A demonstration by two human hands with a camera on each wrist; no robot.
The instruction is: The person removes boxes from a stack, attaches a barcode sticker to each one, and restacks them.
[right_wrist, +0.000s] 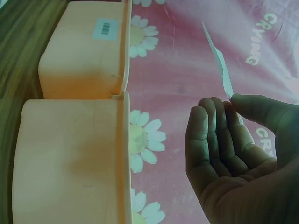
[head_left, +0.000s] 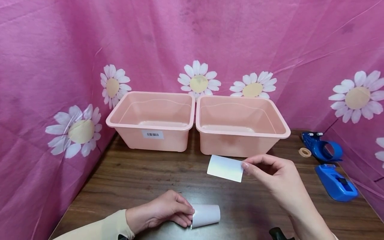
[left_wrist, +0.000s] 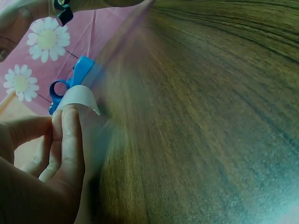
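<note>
Between thumb and index finger, my right hand [head_left: 280, 178] pinches one corner of a small white rectangular label [head_left: 225, 168], held above the table in front of the right bin. In the right wrist view that label [right_wrist: 220, 63] shows nearly edge-on above the hand [right_wrist: 233, 149]. Low at the centre, my left hand [head_left: 166, 210] pinches the left edge of a curved white sheet [head_left: 206, 215], which bends over like a half tube. The left wrist view shows the sheet [left_wrist: 79, 96] arching beyond the fingertips of the hand [left_wrist: 51, 158].
Two pink plastic bins, the left bin [head_left: 159, 143] with a barcode label [head_left: 152, 134] and the right bin [head_left: 237, 145], stand side by side at the back. A blue tape dispenser [head_left: 336, 183], another blue holder [head_left: 319, 148] and a tape ring [head_left: 304, 152] lie at right.
</note>
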